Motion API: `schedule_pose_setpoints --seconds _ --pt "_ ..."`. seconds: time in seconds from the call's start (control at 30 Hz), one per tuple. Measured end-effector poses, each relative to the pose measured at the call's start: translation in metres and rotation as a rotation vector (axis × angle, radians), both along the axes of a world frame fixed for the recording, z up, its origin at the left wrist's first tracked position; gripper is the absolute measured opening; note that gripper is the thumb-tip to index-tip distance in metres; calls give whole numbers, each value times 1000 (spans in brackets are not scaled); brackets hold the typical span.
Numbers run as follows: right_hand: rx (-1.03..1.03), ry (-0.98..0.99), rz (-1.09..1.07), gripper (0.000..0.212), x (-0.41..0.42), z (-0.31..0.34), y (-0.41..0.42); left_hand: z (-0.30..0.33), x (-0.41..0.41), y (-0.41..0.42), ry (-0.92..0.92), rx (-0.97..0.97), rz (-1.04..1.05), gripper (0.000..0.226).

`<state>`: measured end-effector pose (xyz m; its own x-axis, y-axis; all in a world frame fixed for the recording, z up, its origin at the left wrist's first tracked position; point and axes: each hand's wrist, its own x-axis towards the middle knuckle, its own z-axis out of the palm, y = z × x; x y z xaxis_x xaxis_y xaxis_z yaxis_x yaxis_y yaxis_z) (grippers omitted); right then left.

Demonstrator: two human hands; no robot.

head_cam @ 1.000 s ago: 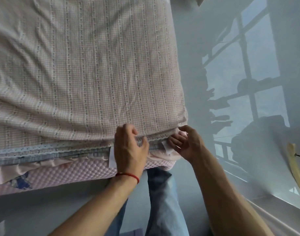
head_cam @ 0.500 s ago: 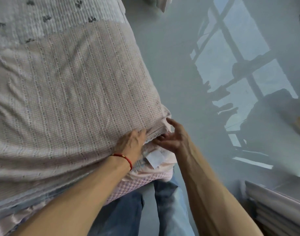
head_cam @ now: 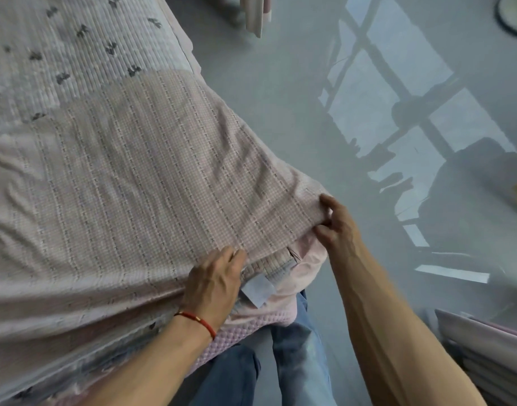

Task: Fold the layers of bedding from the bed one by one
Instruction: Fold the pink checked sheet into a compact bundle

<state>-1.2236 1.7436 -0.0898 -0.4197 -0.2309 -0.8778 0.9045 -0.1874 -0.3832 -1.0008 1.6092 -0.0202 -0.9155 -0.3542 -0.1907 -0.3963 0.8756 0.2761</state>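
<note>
Sheet [head_cam: 140, 183] – pink check, top layer on bed [head_cam: 75, 39], corner lifted. R hand [head_cam: 336, 224] fingers pinch its corner; L hand [head_cam: 213, 282] grips the edge beside a white tag [head_cam: 258, 289].

Your left hand [head_cam: 214, 284] lies palm down, fingers curled; your right hand [head_cam: 337, 222] pinches with bent fingers, forearm extended.

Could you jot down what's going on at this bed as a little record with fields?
Top layer: pink checked sheet with stitched stripes, corner lifted
Right hand: pinching that corner
Left hand: gripping the sheet's edge; red cord bracelet on wrist
Beneath: grey quilted cover with dark bows, white label tag, pink bubble-textured pad
Floor: glossy grey
</note>
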Motion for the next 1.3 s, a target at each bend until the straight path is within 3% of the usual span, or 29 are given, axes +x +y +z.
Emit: schedule_pose_setpoints --seconds 0.07,0.17,0.27,0.37,0.47,0.6,0.73,0.93,1.03,1.17,1.3 --pt "130 -109 -176 29 -15 -16 3 -10 4 3 -40 8 -21 42" --pt "346 8 -184 32 -11 -26 16 -31 12 11 -115 59 -50 49" --pt "618 183 83 35 11 -29 22 -41 20 25 -125 108 9 50" --pt "758 409 442 44 45 -18 2 -39 37 28 -131 126 36 56" --pt "708 809 769 46 93 2 -23 -33 65 14 -164 53 110 60" --pt "504 1454 1379 55 162 15 -68 -31 123 -21 -219 -49 298 58" --pt "228 1788 1746 55 201 10 -84 -31 173 -54 -277 -93 344 52" --pt "186 2115 1713 54 227 5 -94 -37 223 -92 -274 -91 358 48" --pt "150 2197 1654 36 238 5 -101 -39 238 -106 -164 -1 329 39" --pt "186 2129 1722 16 246 5 -109 -39 248 -113 -91 29 310 33" --pt "156 2061 1574 5 248 6 -105 -41 249 -116 -91 -66 358 42"
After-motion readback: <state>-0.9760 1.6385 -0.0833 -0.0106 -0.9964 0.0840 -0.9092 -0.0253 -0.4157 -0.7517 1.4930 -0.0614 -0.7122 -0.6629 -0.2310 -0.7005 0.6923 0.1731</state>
